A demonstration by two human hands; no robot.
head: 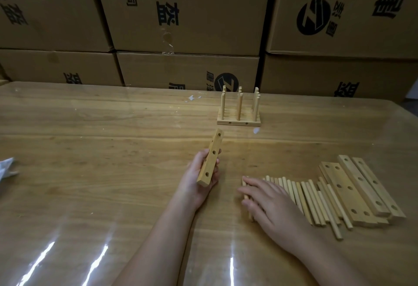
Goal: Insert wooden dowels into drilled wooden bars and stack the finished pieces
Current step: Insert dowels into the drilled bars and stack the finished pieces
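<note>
A person sits at a glossy wooden table [113, 127], seen from above their own forearms.

The left hand [200, 174], near the centre, grips a drilled wooden bar [210, 161]. Its fingers curl round the back and the thumb clamps the near edge. The bar is lifted clear of the table and tilted, far end toward one o'clock. Its three holes face the right hand, probably so a dowel can be pushed straight in.

The right hand [269, 204], at four o'clock from centre, lies palm down on the left end of a row of loose dowels [305, 197]. Its fingers are nearly straight and slightly apart, and they press on the dowels rather than close round one. It looks ready to roll one out and pick it up.

The dowels lie side by side, within easy reach. Just beyond them at three o'clock are spare drilled bars [362, 190], overlapping.

At twelve o'clock, well apart from the hands, the finished pieces [238, 122] sit packed together with their dowels upright. Printed cardboard boxes [181, 14] are piled up behind the table.
</note>
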